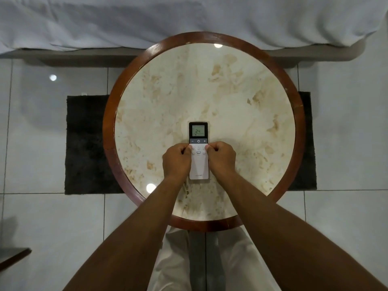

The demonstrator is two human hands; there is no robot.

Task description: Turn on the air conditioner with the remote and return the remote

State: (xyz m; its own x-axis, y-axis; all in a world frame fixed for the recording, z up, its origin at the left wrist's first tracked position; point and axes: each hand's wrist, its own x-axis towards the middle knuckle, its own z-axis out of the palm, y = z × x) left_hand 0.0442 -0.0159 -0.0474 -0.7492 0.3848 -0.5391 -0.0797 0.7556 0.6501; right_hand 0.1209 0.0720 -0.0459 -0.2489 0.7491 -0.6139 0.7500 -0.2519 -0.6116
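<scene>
A white air-conditioner remote point(198, 164) with a dark top lies flat on the round marble-topped table point(231, 97), near its front. Its small screen reads 24. My left hand point(176, 160) grips the remote's left edge and my right hand point(220, 159) grips its right edge, fingers curled, thumbs resting on the upper buttons. The remote's lower sides are partly hidden by my hands. No air conditioner is in view.
The table has a raised dark wooden rim point(109, 122). A bed with a white sheet point(189, 17) runs along the far side. A dark rug point(86, 143) lies under the table on the glossy white tile floor point(42, 217).
</scene>
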